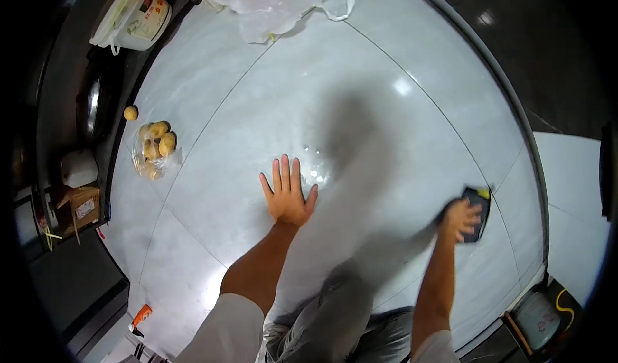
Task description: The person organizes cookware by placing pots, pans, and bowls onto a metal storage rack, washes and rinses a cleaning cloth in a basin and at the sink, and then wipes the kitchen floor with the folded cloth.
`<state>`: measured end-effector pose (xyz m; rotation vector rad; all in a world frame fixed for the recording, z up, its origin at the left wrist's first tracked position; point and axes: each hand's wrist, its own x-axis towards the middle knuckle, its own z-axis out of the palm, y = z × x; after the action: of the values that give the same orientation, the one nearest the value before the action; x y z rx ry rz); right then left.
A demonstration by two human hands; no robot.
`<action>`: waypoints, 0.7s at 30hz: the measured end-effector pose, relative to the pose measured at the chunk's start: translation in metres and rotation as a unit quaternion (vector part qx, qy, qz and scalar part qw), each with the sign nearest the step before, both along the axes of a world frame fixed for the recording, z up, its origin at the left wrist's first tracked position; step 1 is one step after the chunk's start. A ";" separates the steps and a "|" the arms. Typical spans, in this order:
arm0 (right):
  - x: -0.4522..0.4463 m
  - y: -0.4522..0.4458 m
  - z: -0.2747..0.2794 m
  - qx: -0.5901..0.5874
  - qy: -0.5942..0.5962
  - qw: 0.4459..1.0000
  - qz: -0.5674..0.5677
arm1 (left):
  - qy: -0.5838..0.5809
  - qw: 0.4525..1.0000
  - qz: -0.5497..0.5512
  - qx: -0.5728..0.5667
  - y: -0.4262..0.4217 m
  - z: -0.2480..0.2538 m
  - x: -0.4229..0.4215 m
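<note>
My left hand (288, 194) lies flat on the pale tiled floor (251, 125), its fingers spread and nothing in them. Small bright wet-looking spots show on the tile just beyond its thumb. To the right, my right hand (461, 219) rests on a folded dark grey cloth (477, 216) with a yellow patch at its far corner. The fingers of this hand are stretched across the cloth and slightly blurred; part of the cloth is hidden under them.
Potatoes (166, 144) sit in a clear plastic bag at the left, with a loose potato (131, 113) beside it. A white plastic bag (277, 2) lies at the far edge. A dark shelf holds a white bucket (138, 25) and a carton (84, 205). An orange bottle (141, 315) lies lower left.
</note>
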<state>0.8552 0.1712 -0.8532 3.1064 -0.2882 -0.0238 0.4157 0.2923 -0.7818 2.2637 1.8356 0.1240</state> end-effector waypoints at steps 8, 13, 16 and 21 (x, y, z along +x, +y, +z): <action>-0.300 0.340 0.025 0.157 -0.138 0.806 0.553 | 0.022 0.998 -0.006 -0.054 0.005 -0.003 -0.008; -0.393 0.331 0.046 0.256 0.052 0.562 0.785 | 0.046 0.994 -0.005 -0.098 0.005 0.000 -0.009; -0.362 0.311 0.043 0.305 0.094 0.447 0.835 | 0.018 0.997 -0.008 -0.080 0.007 -0.002 -0.010; -0.265 0.262 0.064 0.212 0.074 0.482 0.847 | -0.010 0.998 -0.006 -0.056 0.006 0.002 -0.009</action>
<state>0.5903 0.4336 -0.7894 2.0122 2.8822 -0.3145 0.4072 0.2988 -0.7802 2.1898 1.7710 0.0412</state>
